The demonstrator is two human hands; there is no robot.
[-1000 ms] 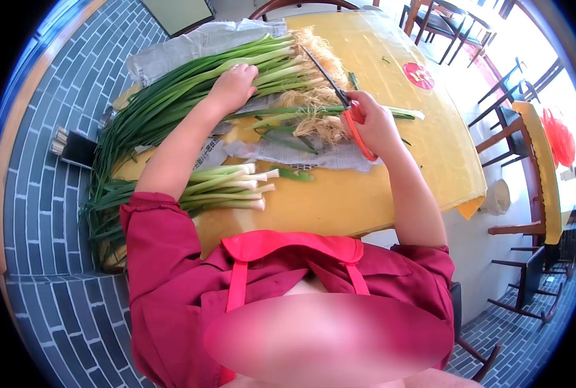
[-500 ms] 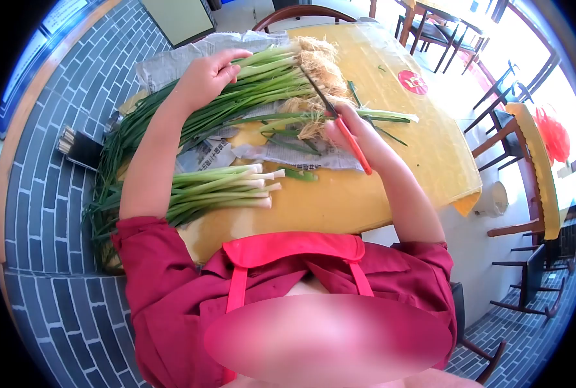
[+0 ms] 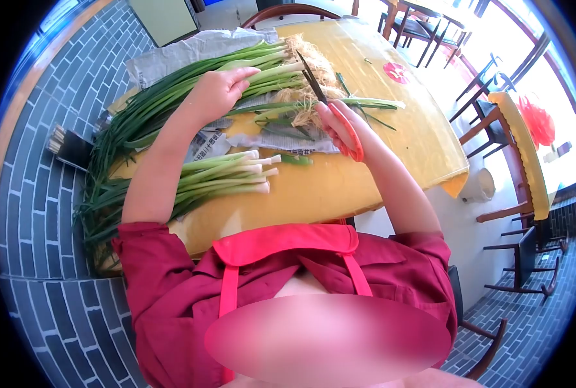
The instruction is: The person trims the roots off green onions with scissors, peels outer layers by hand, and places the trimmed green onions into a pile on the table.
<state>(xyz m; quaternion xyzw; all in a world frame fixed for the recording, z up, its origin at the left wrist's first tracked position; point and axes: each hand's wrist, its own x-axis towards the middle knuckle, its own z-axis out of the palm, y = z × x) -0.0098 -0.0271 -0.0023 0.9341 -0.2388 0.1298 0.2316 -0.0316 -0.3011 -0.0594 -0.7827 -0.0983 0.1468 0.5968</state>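
My left hand (image 3: pixel 218 94) is closed around a scallion (image 3: pixel 271 73) at the big pile, its pale root end pointing right. In my right hand (image 3: pixel 346 126) is a pair of scissors with red handles (image 3: pixel 351 134). The dark blades (image 3: pixel 312 79) point up and away, slightly apart, in front of the shaggy roots (image 3: pixel 314 52). Long green leaves (image 3: pixel 129 115) of the pile spread left over newspaper. Nearer to me lies a bunch of scallions (image 3: pixel 229 173) with bare white ends, root fringes gone.
Beneath everything is a table with a yellow cover (image 3: pixel 378 152). Newspaper (image 3: pixel 171 58) lies under the pile. A dark chopstick holder (image 3: pixel 71 149) stands by the grey brick wall (image 3: pixel 32 187). Chairs and another table with a red bag (image 3: pixel 535 123) are at right.
My left hand has moved down and right, towards me, with a scallion in it. The scissors have turned more upright and their blades have opened slightly. The view has shifted a little.
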